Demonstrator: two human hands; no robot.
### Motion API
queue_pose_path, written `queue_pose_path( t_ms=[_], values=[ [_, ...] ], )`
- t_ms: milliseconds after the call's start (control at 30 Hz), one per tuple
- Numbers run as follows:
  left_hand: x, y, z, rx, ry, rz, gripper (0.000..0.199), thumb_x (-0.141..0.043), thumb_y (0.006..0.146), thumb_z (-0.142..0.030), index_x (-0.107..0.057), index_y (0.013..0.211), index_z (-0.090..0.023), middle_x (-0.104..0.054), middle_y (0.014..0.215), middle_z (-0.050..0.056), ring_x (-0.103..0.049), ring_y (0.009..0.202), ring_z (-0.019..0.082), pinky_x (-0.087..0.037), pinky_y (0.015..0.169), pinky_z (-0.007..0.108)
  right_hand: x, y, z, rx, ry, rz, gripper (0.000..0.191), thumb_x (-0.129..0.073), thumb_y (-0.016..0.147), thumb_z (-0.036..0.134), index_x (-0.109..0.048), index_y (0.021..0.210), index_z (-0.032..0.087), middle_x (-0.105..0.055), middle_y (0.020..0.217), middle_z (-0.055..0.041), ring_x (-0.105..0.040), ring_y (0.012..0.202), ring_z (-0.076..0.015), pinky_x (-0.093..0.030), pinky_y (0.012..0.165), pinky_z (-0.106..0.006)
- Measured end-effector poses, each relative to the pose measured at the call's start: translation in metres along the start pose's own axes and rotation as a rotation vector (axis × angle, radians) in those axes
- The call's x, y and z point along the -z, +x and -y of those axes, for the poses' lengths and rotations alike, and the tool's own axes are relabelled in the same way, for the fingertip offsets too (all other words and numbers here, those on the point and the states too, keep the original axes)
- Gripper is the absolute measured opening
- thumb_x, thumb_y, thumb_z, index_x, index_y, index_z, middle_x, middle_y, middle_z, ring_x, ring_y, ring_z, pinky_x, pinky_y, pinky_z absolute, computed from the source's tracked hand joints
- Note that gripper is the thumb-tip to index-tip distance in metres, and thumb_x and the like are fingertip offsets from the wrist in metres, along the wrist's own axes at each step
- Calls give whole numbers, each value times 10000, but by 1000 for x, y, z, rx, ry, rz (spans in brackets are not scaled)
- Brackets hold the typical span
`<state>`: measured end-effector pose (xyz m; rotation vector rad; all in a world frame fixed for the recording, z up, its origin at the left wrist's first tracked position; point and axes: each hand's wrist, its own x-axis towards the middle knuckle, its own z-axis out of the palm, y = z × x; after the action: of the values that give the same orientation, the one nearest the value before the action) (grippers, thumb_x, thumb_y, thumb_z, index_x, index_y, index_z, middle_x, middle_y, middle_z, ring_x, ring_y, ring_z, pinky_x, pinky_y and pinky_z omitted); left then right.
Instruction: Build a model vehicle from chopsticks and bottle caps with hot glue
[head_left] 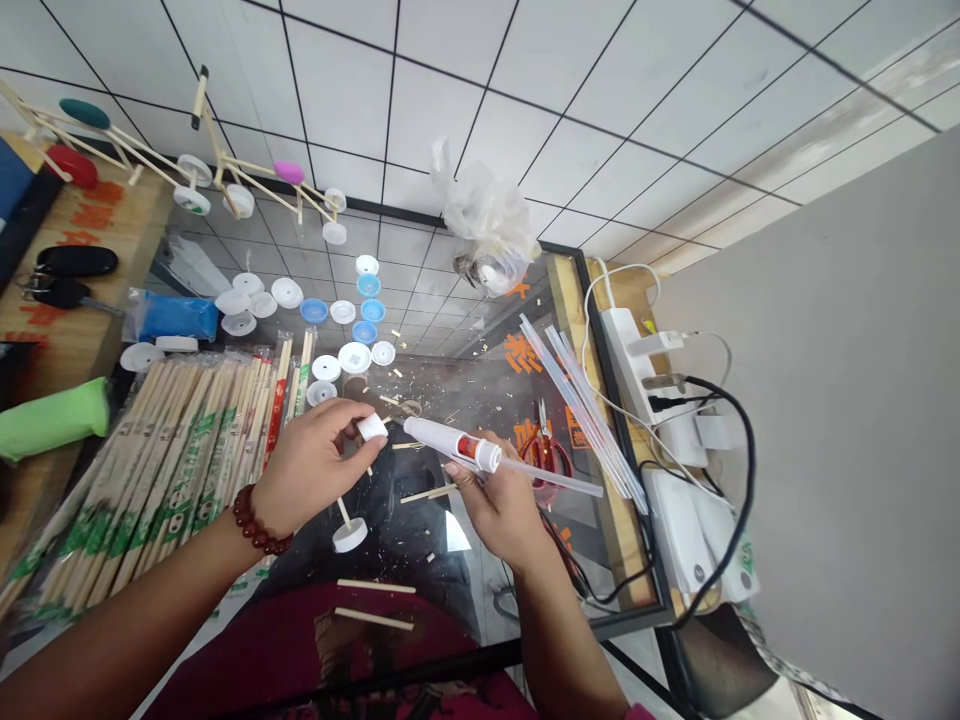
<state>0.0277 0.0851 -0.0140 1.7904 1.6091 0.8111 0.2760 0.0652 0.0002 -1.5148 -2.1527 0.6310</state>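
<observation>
One white cap (372, 427) is pinched now by the left hand (315, 465), a glue gun (444, 441) gripped by the right hand (507, 508); its nozzle (409, 426) is best kept steady.

The glue gun (442, 438) is smooth plastic, the tabletop (466, 380) glossy, the sticks (376, 586) matt wood.

The dark, glossy tabletop (466, 392) is viewed from the wearer's head, forward and downward. The bare left hand (319, 462) and bare right hand (504, 508) are framed closely, the white square-tiled wall (442, 45) beyond.
</observation>
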Motion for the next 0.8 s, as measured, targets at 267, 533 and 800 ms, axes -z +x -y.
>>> queue_pose_path(
  t_ms=[267, 533, 800],
  values=[
    [0, 1, -1, 19, -16, 4, 244, -672, 856, -425, -706, 998, -229, -737, 873, 19, -652, 665, 155, -545, 623, 283, -1, -1, -1, -2, 8, 12, 187, -484, 1034, 346, -617, 1025, 215, -721, 943, -73, -643, 835, -249, -459, 772, -381],
    [1, 1, -2, 11, -17, 2, 242, -670, 857, -412, -714, 997, -219, -734, 863, 18, -646, 657, 150, -546, 627, 278, -5, 0, -1, 12, 34, -26, 182, -495, 1037, 357, -612, 1034, 217, -724, 940, -68, -650, 847, -252, -465, 775, -386],
    [3, 2, -4, 40, -29, 7, 247, -681, 842, -432, -714, 977, -229, -739, 843, 22, -643, 645, 158, -555, 620, 288, -5, -2, -5, -26, 62, -53, 198, -489, 1036, 370, -621, 1052, 223, -731, 997, -78, -652, 874, -257, -476, 798, -410]
  ],
)
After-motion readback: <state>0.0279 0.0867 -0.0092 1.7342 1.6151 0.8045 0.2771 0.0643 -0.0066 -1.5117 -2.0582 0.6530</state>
